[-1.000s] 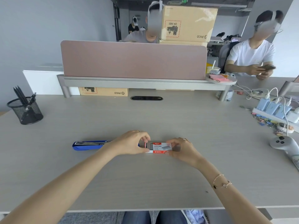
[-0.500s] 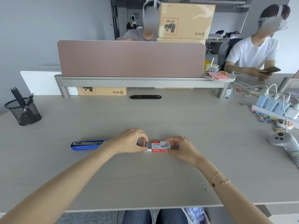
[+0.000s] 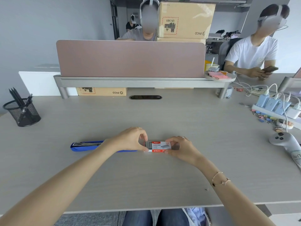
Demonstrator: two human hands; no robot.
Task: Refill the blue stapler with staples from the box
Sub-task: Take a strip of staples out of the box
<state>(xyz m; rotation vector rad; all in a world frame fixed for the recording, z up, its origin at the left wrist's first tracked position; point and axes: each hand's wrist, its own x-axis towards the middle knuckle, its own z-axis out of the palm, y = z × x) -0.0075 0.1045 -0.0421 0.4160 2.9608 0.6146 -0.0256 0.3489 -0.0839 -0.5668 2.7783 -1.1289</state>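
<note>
Gripping the staple box (image 3: 158, 146) at both ends, left hand (image 3: 130, 139) and right hand (image 3: 180, 148) beside the blue stapler (image 3: 84, 146).

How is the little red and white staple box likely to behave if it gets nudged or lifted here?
The staple box looks like thin card, so it probably dents if squeezed. It lies flat on the desk, so it should slide rather than roll or tip. Its left end appears open beside the left hand, so tilting it might spill staples. The right hand steadies it.
</note>
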